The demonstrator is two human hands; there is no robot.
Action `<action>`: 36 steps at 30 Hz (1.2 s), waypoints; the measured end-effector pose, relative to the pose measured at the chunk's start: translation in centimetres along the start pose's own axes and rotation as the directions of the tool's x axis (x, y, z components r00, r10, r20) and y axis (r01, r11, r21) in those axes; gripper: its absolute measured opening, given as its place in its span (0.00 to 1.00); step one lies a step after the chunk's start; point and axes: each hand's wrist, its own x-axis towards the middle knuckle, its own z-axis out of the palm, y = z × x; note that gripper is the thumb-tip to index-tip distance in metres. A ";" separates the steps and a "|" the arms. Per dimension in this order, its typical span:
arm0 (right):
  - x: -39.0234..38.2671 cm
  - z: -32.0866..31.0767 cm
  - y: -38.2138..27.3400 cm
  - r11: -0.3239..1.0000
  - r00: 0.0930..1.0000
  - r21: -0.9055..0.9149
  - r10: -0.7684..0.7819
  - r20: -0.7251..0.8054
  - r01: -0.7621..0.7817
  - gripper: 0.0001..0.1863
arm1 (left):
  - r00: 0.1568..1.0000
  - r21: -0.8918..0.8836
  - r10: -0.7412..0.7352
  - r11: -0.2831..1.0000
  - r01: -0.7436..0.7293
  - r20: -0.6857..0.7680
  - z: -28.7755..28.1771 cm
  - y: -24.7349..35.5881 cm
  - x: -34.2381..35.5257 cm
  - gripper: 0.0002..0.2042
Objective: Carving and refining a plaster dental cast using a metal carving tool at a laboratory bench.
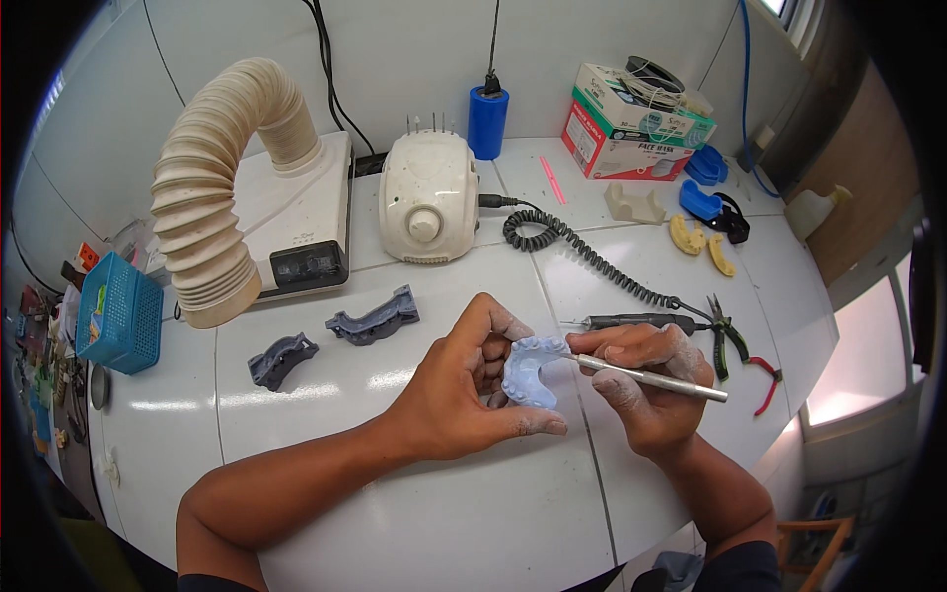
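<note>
My left hand (468,380) is closed round a light blue dental cast (530,372), thumb along its near side and fingers behind. The cast is horseshoe-shaped with a row of teeth on it. In my right hand (646,383) is a slim metal hand tool (656,378), gripped like a pen. Its tip end meets the right side of the cast's tooth row; the working point itself is too small to make out. White dust coats the fingers of both hands. Two dark grey jaw-shaped pieces, one longer (373,316) and one shorter (282,361), lie left of my hands.
Behind stand a white control box (427,197) and a ribbed suction hose (202,187). A coiled cord (602,264) runs to a handpiece (631,322) beyond my right hand. Green-handled pliers (727,335) lie right. A blue basket (120,313) stands left; boxes (631,128) sit at back right.
</note>
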 end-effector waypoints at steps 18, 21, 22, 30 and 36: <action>0.4 0.0 -0.1 0.987 0.993 -0.140 -0.065 0.097 0.078 0.10 | 0.995 -0.064 0.098 0.993 -0.095 0.037 0.1 -0.2 0.3 0.38; 0.2 0.0 0.0 0.987 0.996 -0.151 -0.049 0.072 0.059 0.10 | 0.998 -0.075 0.048 0.996 -0.046 0.027 0.0 -0.1 0.3 0.37; 0.2 0.1 0.0 0.987 0.996 -0.150 -0.048 0.071 0.058 0.10 | 0.998 -0.081 0.053 0.995 -0.050 0.034 0.0 -0.1 0.3 0.37; 0.6 -0.1 -0.4 0.957 0.981 -0.237 -0.141 0.131 0.169 0.11 | 0.996 -0.142 0.057 0.989 -0.046 0.075 -0.2 0.7 0.0 0.29; 0.9 0.1 -0.8 0.940 0.970 -0.272 -0.161 0.180 0.206 0.12 | 0.993 -0.173 0.067 0.984 -0.049 0.101 0.0 0.7 0.0 0.24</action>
